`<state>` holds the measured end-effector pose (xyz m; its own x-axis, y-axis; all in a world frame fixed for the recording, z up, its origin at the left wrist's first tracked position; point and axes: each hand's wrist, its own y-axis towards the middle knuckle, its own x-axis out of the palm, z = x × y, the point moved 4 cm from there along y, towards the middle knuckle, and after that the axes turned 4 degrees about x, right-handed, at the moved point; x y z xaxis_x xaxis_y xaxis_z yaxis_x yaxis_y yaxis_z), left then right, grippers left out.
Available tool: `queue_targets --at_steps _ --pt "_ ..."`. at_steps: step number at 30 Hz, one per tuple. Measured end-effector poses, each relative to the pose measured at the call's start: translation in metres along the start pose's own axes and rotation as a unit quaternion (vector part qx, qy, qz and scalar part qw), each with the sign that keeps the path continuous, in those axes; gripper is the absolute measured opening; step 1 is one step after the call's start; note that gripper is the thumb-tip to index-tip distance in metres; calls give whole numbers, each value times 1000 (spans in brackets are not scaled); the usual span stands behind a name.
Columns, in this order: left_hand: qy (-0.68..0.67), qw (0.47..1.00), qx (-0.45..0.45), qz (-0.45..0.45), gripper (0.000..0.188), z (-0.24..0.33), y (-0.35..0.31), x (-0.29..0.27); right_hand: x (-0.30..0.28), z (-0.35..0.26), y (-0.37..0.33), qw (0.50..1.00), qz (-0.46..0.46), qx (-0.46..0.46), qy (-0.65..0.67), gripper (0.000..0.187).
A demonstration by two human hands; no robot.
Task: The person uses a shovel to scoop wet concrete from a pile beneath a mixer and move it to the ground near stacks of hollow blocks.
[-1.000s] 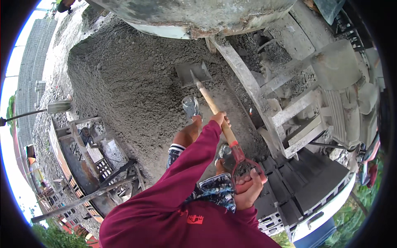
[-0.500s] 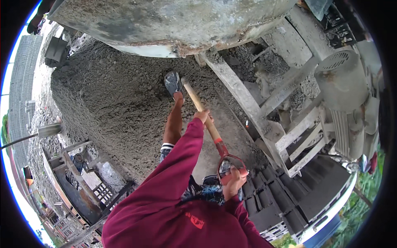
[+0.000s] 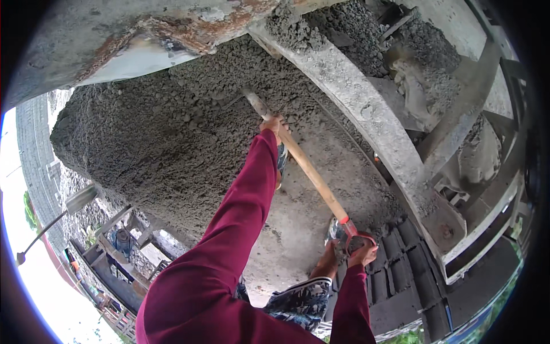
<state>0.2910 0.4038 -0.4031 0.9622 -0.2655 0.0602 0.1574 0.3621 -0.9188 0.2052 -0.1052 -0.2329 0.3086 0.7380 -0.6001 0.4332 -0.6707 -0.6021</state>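
Note:
A shovel with a pale wooden shaft and a red end grip runs diagonally from lower right up to the left, and its blade is buried in a heap of grey wet gravel mix. My left hand is closed around the shaft high up, close to the heap. My right hand grips the red handle end at the lower right. Both arms wear maroon sleeves. Below the shaft one bare foot stands on the smooth concrete floor.
A rusty grey mixer drum overhangs the heap at the top. A concrete-crusted steel frame beam runs diagonally at the right. Dark moulded blocks lie at the lower right. Wooden racks stand at the lower left.
The view has dropped closer to the heap. The shovel blade, visible on the pile before, is now pushed into the mix under the drum, and my left hand has slid up the shaft.

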Motion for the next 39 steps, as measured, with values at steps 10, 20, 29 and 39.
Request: queue_targets --at_steps 10,20,29,39 --pt "-76 994 -73 31 12 -36 -120 -55 -134 -86 -49 989 14 -145 -4 16" --pt "-130 971 -96 176 16 -15 -367 -160 -256 -243 -219 912 -45 -128 -387 18" --pt "-54 926 120 353 8 139 -438 -382 -103 -178 -255 841 -400 168 -323 16" --pt "115 756 211 609 62 254 -499 -472 9 -239 -358 724 -613 257 -186 30"
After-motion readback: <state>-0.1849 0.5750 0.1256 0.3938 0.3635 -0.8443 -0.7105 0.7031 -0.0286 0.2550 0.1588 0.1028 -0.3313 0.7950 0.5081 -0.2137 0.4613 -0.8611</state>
